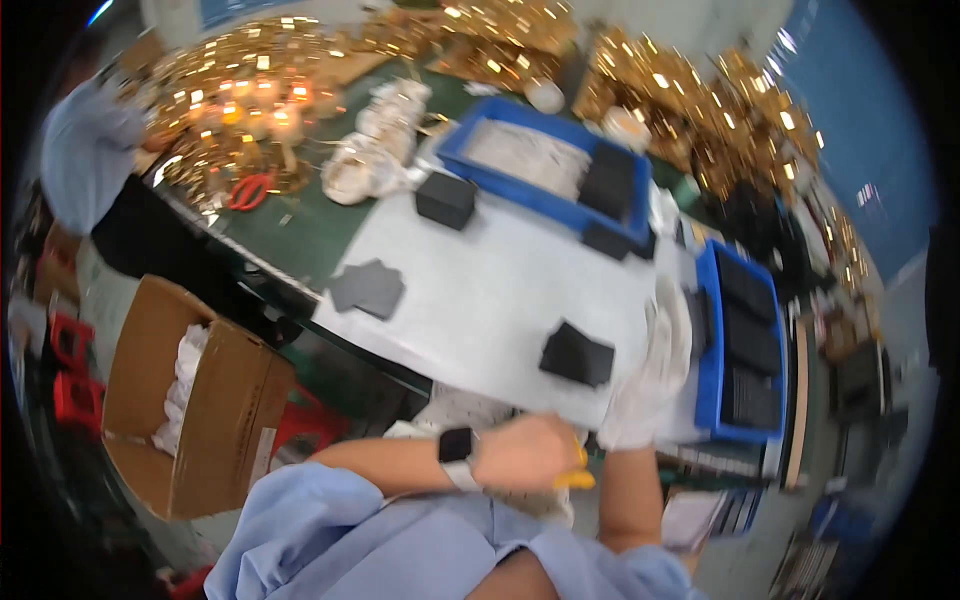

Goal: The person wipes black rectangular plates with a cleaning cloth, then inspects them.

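Note:
My left hand [525, 455] is bare, with a dark-faced watch [458, 446] on its wrist. It lies curled in front of my waist, beside my right wrist. Something yellow [576, 472] shows at its fingertips; blur hides what it is and what the fingers enclose. My right hand [648, 375] wears a white glove and stretches forward over the table's right part, fingers extended, apparently holding nothing. Left of it, a small stack of black cards [577, 354] lies on the white table sheet [470, 300]. Close on its other side stands a blue tray [710, 340] with black stacks.
Grey cards [368, 288] lie fanned on the left, a black block [445, 200] behind them. A blue bin [470, 165] stands at the back. Gold shiny strips [700, 90] and red scissors [250, 191] lie beyond. An open carton [225, 400] and another person [95, 140] are at left.

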Tool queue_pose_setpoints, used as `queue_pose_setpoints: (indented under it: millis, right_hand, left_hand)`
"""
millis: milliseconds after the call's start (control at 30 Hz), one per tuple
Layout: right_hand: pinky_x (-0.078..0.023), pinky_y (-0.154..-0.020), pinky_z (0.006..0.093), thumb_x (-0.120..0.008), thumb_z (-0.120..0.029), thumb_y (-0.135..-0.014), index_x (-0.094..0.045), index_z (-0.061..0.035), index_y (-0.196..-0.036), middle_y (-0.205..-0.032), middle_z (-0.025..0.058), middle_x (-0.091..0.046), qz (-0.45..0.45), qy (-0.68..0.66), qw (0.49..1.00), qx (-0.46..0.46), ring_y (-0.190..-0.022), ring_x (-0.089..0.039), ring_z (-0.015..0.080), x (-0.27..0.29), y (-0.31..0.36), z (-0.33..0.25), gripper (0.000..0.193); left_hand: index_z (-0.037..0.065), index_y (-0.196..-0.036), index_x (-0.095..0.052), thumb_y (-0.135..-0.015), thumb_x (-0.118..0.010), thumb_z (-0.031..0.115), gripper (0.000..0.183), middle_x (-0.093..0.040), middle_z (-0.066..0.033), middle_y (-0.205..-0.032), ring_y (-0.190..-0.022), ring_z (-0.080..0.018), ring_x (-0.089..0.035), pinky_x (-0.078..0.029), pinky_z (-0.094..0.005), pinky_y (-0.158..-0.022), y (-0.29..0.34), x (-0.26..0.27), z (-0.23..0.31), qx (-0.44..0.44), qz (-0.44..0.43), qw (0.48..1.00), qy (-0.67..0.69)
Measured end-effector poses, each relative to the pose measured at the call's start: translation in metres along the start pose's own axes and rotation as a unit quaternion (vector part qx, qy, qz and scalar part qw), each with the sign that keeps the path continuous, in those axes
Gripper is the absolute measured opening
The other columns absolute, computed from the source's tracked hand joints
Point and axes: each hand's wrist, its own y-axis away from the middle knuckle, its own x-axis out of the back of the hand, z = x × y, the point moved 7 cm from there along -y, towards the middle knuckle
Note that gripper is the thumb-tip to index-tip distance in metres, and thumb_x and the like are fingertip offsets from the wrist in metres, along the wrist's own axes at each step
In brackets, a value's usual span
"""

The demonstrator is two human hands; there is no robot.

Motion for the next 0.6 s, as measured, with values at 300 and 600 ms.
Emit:
queue_pose_setpoints:
  millis: [300, 600]
  right_hand:
    - [-0.058, -0.084, 0.0321, -0.056, -0.024, -0.107, -0.071, 0.0012, -0.121, -0.113, 0.0120, -0.075, -0.043, -0.085, 0.968, -0.231, -0.099, -0.073, 0.0193, 0.006, -0.013, 0.190, 0.033]
    - [-0.057, -0.069, 0.0276, -0.058, -0.025, -0.106, -0.075, -0.0005, -0.115, -0.103, 0.0093, -0.077, -0.015, -0.109, 0.971, -0.211, -0.083, -0.074, 0.0156, 0.004, -0.004, 0.235, 0.031]
  left_hand:
    - [0.006, -0.120, -0.065, -0.070, -0.091, 0.027, 0.060, -0.062, -0.0164, -0.125, -0.115, -0.0388, -0.054, -0.048, -0.0423, -0.096, -0.033, 0.062, -0.097, 0.133, 0.067, 0.985, -0.085]
    - [-0.001, -0.126, -0.065, -0.069, -0.090, 0.038, 0.073, -0.065, -0.0164, -0.117, -0.110, -0.0347, -0.056, -0.046, -0.0463, -0.091, -0.055, 0.044, -0.131, 0.154, -0.104, 0.972, -0.145]
